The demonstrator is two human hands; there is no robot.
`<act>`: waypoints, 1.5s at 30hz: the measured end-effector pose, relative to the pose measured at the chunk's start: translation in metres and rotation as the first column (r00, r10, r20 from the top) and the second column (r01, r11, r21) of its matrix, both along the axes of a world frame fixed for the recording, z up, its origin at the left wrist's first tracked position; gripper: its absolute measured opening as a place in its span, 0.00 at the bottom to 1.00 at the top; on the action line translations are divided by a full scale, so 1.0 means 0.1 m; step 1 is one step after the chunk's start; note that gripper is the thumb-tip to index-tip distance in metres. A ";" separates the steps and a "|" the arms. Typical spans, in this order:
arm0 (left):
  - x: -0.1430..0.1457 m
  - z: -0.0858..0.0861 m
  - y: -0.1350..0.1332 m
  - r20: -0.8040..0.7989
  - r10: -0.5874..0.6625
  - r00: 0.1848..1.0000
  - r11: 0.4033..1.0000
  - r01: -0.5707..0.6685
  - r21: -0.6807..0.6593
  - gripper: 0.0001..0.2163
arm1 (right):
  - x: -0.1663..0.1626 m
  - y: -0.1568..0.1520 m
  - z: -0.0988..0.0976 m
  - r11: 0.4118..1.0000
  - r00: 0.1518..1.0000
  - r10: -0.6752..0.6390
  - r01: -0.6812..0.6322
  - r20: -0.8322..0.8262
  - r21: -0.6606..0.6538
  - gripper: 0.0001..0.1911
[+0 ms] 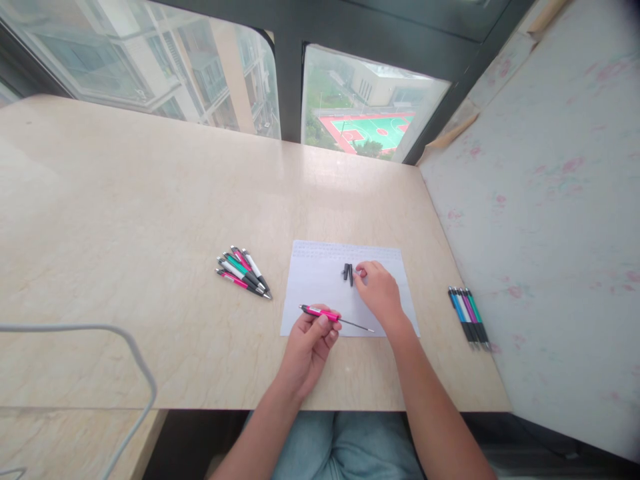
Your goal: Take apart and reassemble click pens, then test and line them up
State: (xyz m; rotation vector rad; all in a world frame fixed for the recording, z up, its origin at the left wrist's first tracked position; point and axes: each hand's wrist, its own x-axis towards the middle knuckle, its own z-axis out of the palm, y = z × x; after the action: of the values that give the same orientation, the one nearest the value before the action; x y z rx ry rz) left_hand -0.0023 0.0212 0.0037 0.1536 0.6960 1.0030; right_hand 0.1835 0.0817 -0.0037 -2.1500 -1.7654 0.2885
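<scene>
My left hand (307, 343) is closed around a pink pen barrel (321, 312), with a thin refill (356, 326) sticking out to the right over a white sheet of paper (320, 280). My right hand (380, 290) rests on the sheet with its fingertips pinched beside a small black pen part (348, 273). I cannot tell whether the fingers touch that part.
A pile of several pens (243, 271) lies left of the sheet on the beige tabletop (125, 220). Several more pens (469, 315) lie at the table's right edge. A white cable (125, 347) loops at the lower left. Windows stand behind the table.
</scene>
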 end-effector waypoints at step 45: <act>0.04 0.07 -0.05 -0.179 -0.044 0.983 0.982 0.075 0.171 0.08 | -0.11 -1.14 0.59 0.987 0.793 0.112 -0.021 -0.599 0.158 0.05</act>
State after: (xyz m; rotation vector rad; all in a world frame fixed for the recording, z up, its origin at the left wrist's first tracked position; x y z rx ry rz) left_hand 0.0021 0.0160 0.0106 0.4197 0.7565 1.0007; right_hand 0.1724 -0.0319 0.0549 -1.6316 -1.4250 0.7541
